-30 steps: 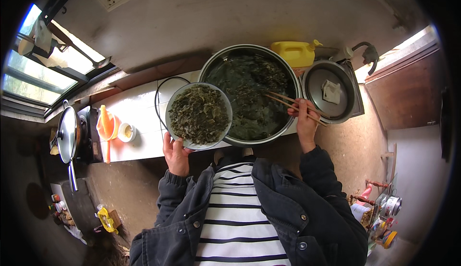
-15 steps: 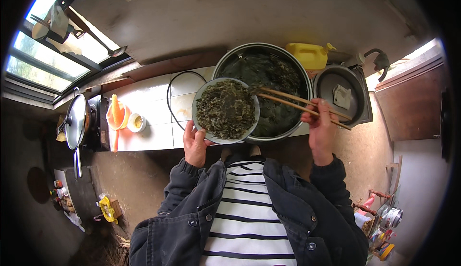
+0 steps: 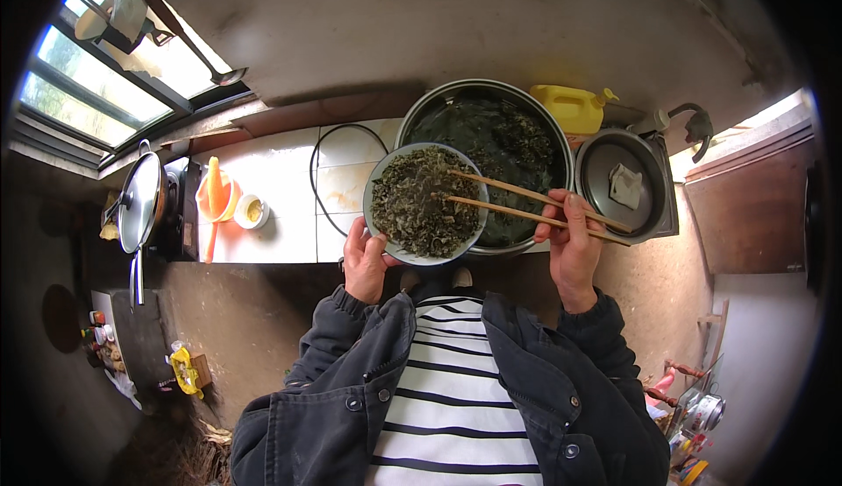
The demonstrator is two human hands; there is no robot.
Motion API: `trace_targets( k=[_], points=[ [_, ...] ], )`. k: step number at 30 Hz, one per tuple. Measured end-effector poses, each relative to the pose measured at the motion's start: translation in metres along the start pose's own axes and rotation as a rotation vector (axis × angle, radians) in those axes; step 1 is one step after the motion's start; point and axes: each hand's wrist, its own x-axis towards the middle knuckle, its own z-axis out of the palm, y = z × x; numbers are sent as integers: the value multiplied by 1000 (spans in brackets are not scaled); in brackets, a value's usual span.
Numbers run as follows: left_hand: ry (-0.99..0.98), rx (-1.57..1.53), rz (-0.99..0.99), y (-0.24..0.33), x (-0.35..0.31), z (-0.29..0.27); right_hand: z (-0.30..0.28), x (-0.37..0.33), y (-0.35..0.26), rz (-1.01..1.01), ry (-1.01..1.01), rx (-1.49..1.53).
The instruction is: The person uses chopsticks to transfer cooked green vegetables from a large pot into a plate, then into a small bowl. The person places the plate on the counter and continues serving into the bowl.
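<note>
Left hand (image 3: 365,268) gripping the near bowl (image 3: 474,239), right hand (image 3: 574,253) holding chopsticks (image 3: 509,190) among its leaves (image 3: 408,210), transferring seems underway, likely calling next for lifting the tips.

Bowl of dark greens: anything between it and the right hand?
Nothing visible blocks it. Chopsticks held in the right hand span the gap, tips at the greens in the bowl. They pass over the pot, whose rim looks clear of them. The left hand holds the bowl's other side.
</note>
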Motion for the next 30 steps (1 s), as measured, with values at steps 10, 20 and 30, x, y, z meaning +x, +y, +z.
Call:
trace_targets(
  k=[10,20,30],
  points=[
    [9,-22,15,0,-7,-3,-1,3,8,119,4,36],
    [36,-60,20,-3,-12,-6,-7,2,4,108,7,128],
    [34,-74,51,-2,-8,-9,-4,3,9,77,-15,72]
  ],
)
